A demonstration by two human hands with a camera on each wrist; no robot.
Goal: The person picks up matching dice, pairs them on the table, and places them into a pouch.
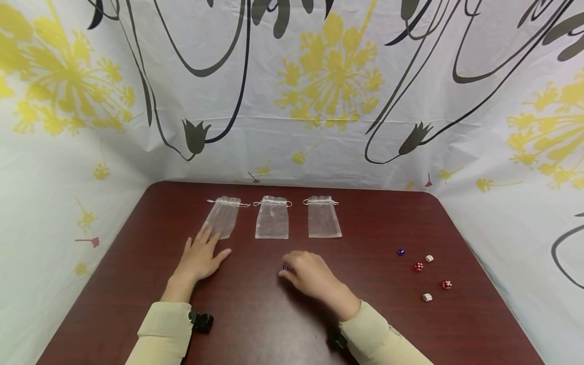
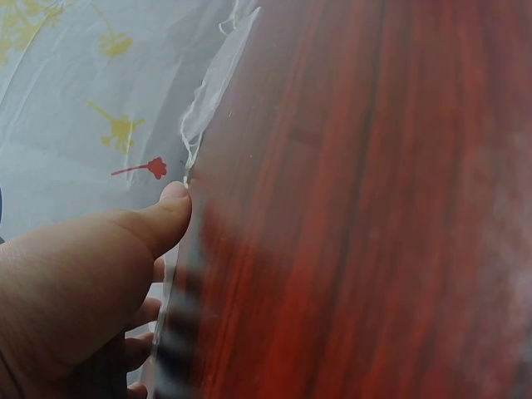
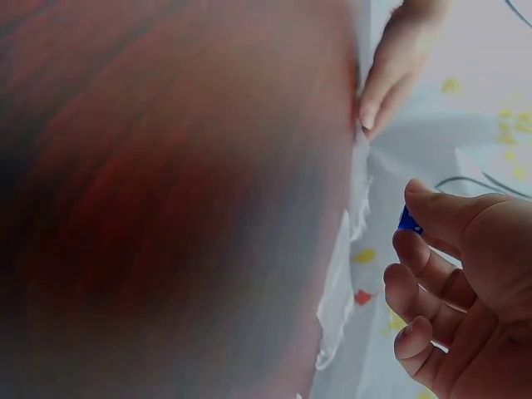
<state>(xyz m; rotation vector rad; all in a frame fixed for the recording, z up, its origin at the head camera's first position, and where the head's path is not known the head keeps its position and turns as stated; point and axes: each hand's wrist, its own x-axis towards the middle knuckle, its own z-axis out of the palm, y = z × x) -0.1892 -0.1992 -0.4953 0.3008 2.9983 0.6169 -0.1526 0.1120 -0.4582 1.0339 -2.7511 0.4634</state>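
Observation:
My right hand [image 1: 312, 275] pinches a blue die [image 3: 408, 221] between thumb and index finger, above the middle of the table; its other fingers are loosely bent in the right wrist view. With fingers spread and fairly straight, my left hand [image 1: 197, 257] has its fingertips on the lower end of the leftmost sheer drawstring bag [image 1: 224, 215]. Two similar flat bags, a middle bag [image 1: 272, 221] and a right bag [image 1: 323, 221], lie beside it in a row. In the left wrist view, the thumb [image 2: 170, 218] points toward the bags.
Toward the right of the dark red table [image 1: 374, 324] lie a second blue die [image 1: 401, 252], two red dice [image 1: 418, 266] and two white dice [image 1: 427, 297]. A patterned white cloth [image 1: 255, 101] hangs behind the table and along its sides.

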